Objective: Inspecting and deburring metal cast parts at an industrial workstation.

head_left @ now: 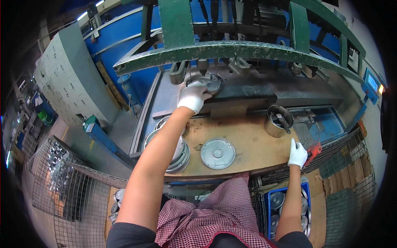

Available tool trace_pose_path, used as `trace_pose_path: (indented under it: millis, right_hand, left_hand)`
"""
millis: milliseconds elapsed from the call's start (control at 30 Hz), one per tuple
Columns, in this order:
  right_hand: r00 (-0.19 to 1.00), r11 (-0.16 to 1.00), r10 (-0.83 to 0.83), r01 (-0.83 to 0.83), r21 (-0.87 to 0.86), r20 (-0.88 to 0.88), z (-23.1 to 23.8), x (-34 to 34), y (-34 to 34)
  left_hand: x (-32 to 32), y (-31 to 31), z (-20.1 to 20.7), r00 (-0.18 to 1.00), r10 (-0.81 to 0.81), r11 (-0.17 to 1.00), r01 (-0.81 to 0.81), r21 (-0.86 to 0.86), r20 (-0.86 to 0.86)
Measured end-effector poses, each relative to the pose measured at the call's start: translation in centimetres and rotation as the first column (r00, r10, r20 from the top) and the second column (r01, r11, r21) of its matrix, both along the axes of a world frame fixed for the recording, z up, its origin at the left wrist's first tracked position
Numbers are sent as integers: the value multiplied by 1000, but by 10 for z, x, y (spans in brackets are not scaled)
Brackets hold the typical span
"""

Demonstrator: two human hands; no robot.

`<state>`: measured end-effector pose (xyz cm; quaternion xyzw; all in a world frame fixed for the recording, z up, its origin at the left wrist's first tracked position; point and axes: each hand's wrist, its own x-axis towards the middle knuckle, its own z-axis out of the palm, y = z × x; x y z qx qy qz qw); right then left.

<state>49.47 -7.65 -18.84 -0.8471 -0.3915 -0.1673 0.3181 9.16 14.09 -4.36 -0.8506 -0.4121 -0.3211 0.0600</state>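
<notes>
- Two gloved hands in view. Left hand [192, 96] is far out on the press bed, fingers curled over the near-left rim of a round metal disc [205, 82] sitting on the die under the green press frame [231, 50]. Looks like a grip on the rim, fingers closed around it.
- Right hand [297, 153] rests flat on the right near edge of the desk [248, 144], fingers spread and open, holding nothing, just beside a red-handled tool [315, 148].
- Risk: left hand is inside the tooling zone. If the press cycles with it there, that's a crush hazard.
- Risk: disc seated off-centre on the die would likely give a bad stamping or jam. Can't tell the seating from here.
- Second grey disc [218, 153] lies flat mid-desk, apart from both hands.
- Stack of discs [180, 153] on the desk's left edge, partly hidden by the forearm. An elbow bump could topple it.
- Metal can [278, 120], far right of the desk, holds a dark tool or brush leaning inside.
- Blue crate [269, 206], lower right under the desk, holds round metal parts.
- Wire cage [58, 173], lower left, holds more shiny metal parts.
</notes>
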Motion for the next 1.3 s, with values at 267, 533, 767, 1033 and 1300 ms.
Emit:
trace_pose_path:
  millis: [267,533,767,1033,1300]
  right_hand:
    - [997,995,54,-49,85,-60,-2,0,-1]
    - [999,989,42,-43,139,12,-6,-1,2]
    - [1000,997,11,-10,81,-8,-1,-4,3]
    - [975,849,-206,218,481,-78,-11,54,-36]
    - [946,898,-88,211,386,-313,26,59,-49]
  left_hand:
    - [-7,53,-13,1000,0,1000,0,19,-27]
    - [1,42,-12,997,46,999,-45,-19,58]
    - [11,29,-1,983,177,976,-170,-135,43]
    - [-14,-91,0,997,-76,993,79,90,-30]
    - [-21,-218,-67,991,-132,889,123,-441,11]
